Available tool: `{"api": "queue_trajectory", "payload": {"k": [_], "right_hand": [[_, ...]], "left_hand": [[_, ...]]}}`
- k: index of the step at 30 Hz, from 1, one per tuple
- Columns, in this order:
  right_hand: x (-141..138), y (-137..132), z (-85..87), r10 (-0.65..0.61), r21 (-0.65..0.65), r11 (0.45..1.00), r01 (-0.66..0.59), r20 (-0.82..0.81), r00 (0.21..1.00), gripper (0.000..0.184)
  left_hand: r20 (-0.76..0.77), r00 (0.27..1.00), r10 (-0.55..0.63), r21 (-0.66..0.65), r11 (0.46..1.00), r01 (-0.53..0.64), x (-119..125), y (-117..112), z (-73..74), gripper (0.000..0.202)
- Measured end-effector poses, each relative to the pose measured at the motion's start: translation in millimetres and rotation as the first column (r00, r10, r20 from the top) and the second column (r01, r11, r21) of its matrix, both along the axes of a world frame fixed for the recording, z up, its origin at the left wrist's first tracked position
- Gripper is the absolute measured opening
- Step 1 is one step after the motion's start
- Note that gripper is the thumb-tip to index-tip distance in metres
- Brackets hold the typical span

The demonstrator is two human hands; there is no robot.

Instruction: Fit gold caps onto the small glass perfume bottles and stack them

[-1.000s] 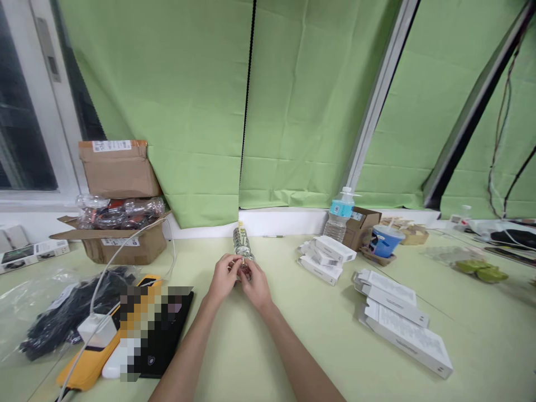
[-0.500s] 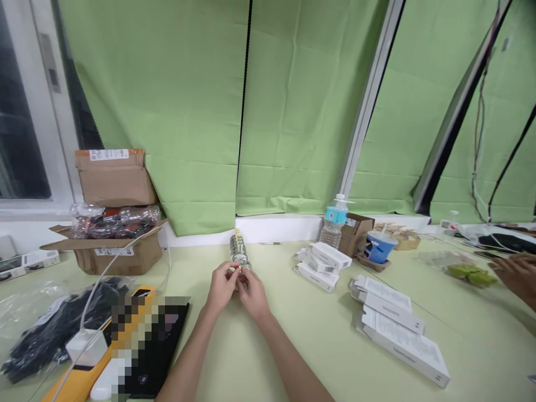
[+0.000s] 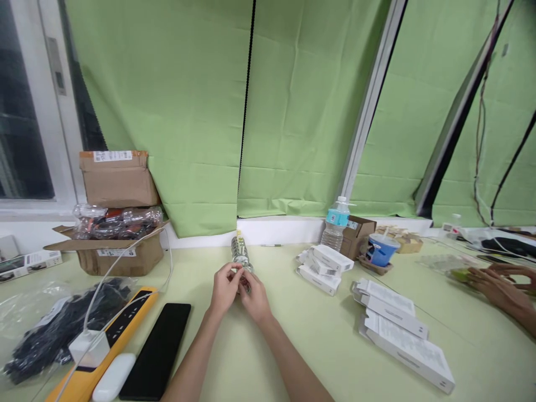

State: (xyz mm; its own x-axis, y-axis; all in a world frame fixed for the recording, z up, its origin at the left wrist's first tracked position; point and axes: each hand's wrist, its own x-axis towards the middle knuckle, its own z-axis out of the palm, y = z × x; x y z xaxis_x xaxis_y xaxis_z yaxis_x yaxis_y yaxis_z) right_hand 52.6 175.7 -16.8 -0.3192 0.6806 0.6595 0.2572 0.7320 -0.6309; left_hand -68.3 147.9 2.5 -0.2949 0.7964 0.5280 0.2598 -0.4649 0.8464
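Observation:
My left hand and my right hand meet over the middle of the pale green table. Their fingers are curled together around the near end of a row of small clear packets that runs away from me toward the white sill. Both hands pinch the same small piece at that end. What exactly sits between the fingertips is too small to make out.
Left: an open cardboard box of wrapped parts, a bag of black items, a yellow power strip, a black phone. Right: white cartons, a water bottle, a blue cup. Another person's hands rest at far right.
My hands have stayed at the packet row, only shifting their fingers. Another person's hands have come in at the far right and moved further onto the table.

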Motion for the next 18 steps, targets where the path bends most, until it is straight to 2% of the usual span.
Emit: {"api": "queue_trajectory", "payload": {"k": [11, 18], "right_hand": [[0.5, -0.3, 2.4, 0.022, -0.005, 1.0, -0.022, -0.004, 1.0, 0.031], [0.5, -0.4, 2.4, 0.021, 0.002, 1.0, -0.021, -0.002, 1.0, 0.03]], "left_hand": [[-0.204, 0.977, 0.054, 0.122, 0.992, -0.029, -1.6, -10.4, 10.9, 0.019], [-0.282, 0.955, 0.091, 0.109, 0.992, -0.063, -1.0, -13.8, 14.3, 0.016]]}}
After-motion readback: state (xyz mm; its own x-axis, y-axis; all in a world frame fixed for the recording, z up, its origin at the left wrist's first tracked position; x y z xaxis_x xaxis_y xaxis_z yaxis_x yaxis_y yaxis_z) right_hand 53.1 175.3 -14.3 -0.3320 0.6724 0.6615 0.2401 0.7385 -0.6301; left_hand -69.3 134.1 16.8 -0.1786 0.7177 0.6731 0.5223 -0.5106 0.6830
